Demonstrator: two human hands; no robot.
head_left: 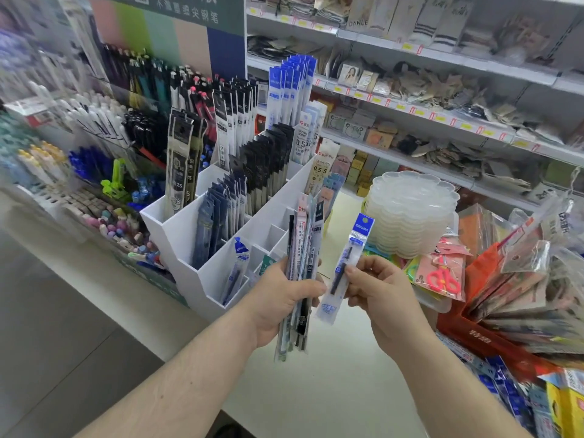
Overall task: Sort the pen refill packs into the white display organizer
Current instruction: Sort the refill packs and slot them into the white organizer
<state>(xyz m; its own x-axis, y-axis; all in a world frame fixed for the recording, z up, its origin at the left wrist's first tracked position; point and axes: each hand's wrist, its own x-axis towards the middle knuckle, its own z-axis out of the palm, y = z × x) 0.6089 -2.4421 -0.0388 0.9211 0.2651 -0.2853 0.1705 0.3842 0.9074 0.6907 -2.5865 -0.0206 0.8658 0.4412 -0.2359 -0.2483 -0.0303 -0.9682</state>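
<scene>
**Hands full of refill packs at the organizer**

Your left hand [286, 298] grips a bundle of refill packs [300, 279], fingers curled round the middle of the stack so that the packs stand nearly upright, their tops fanning out above your knuckles and their lower ends hanging below your palm. Your right hand [376, 287] pinches a single blue-topped refill pack [346, 268] between thumb and fingertips, holding it tilted, header up and to the right, just beside the bundle but apart from it.

From the head camera, the white display organizer [189, 270] stands on the pale counter [331, 374] ahead of your left hand, just beyond the bundle. Its rear compartments hold tall rows of packs: black-topped ones [268, 159] in the middle, blue-topped ones [292, 86] standing highest at the back, and dark blue ones [218, 210] nearer the front left. One blue-headed pack [235, 267] leans alone in a low front compartment, close to your left thumb.

To your right, a stack of clear scalloped trays [410, 210] sits on the counter, with a packet of pink scissors [442, 276] in front of it and a red bag [486, 330] crowded with packaged goods beyond. Store shelves [442, 121] of blurred merchandise run behind, and pen displays [94, 128] fill the left side.
</scene>
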